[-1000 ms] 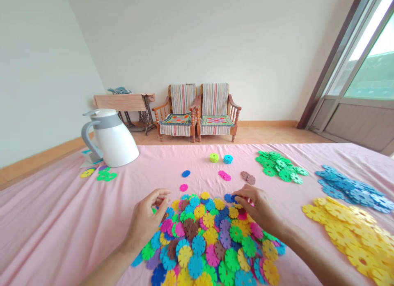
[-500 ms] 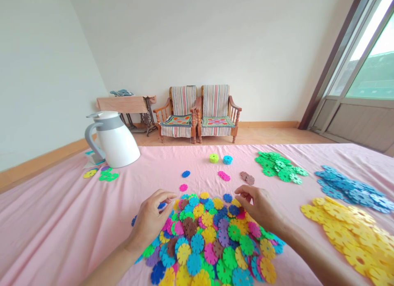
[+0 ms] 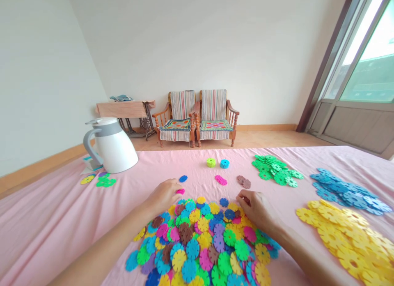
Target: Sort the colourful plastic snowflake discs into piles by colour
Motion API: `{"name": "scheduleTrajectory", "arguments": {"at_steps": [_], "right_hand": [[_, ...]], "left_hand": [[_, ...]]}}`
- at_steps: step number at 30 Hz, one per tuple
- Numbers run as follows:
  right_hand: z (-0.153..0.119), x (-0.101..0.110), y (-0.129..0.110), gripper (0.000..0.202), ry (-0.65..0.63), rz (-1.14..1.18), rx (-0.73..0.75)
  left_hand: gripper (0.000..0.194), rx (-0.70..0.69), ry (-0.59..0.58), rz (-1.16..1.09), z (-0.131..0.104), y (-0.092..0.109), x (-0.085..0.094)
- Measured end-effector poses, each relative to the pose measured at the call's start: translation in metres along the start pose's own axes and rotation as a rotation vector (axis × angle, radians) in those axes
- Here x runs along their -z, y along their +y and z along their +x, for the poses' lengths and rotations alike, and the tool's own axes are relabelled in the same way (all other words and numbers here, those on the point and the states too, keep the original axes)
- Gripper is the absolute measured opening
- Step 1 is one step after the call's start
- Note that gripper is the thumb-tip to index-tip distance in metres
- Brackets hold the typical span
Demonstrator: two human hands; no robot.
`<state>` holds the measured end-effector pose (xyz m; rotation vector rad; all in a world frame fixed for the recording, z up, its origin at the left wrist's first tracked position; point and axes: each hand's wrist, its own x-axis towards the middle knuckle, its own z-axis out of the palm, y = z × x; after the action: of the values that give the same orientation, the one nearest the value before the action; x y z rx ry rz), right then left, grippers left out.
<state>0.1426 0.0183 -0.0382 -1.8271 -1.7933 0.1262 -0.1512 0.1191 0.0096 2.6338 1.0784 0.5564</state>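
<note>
My left hand [image 3: 164, 194] reaches over the far left edge of a mixed heap of snowflake discs [image 3: 205, 241]. Its fingers are stretched out and touch or hover just over a single pink disc [image 3: 180, 191]; I cannot tell which. A dark blue disc [image 3: 183, 178] lies just beyond the fingertips. On the other side, my right hand [image 3: 257, 206] is at the heap's far right edge, fingers curled in and thumb near the index finger. Whatever it may hold is hidden. Close to it lie overlapping brown discs [image 3: 243, 181] and pink discs [image 3: 221, 180].
Lime [image 3: 211, 162] and light blue [image 3: 224, 164] disc stacks stand farther back. Green [image 3: 275, 171], blue [image 3: 347, 191] and yellow [image 3: 347, 236] piles spread rightward. A white jug [image 3: 118, 148] stands left on the pink cloth [image 3: 61, 220], by several discs [image 3: 105, 180]. Two armchairs [image 3: 214, 117] are beyond.
My left hand has moved forward and right, from the heap's edge to the pink disc. My right hand has stayed near its place, its fingers now more closed. The view has shifted slightly.
</note>
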Motion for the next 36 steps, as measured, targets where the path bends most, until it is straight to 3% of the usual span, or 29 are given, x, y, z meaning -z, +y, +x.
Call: {"name": "scheduleTrajectory", "arguments": {"at_steps": [4,8,15,19,23,28,32,36], "right_hand": [[0.002,-0.004,0.002,0.028,0.064,-0.005,-0.037],[0.004,-0.009,0.008,0.028,0.111,0.006,-0.086],[0.003,-0.006,0.007,0.027,0.089,-0.004,-0.054],[0.002,-0.003,0.004,0.027,0.076,-0.026,-0.054],[0.003,-0.003,0.004,0.026,0.073,-0.031,-0.058],[0.003,-0.003,0.004,0.026,0.061,-0.037,-0.052],[0.002,-0.002,0.004,0.024,0.047,-0.037,-0.044],[0.002,-0.002,0.005,0.023,0.031,-0.032,-0.044]], "left_hand": [[0.023,0.065,0.073,-0.007,0.009,-0.002,-0.006],[0.027,0.166,0.147,-0.065,0.036,0.003,-0.021],[0.026,0.217,0.055,-0.271,0.097,0.035,-0.061],[0.023,0.228,0.036,-0.327,0.112,0.047,-0.068],[0.017,0.185,0.031,-0.341,0.099,0.059,-0.061],[0.010,0.031,-0.120,-0.373,0.057,0.088,-0.051],[0.021,-0.069,-0.171,-0.281,0.035,0.105,-0.048],[0.027,-0.126,-0.158,-0.139,0.032,0.110,-0.049]]}}
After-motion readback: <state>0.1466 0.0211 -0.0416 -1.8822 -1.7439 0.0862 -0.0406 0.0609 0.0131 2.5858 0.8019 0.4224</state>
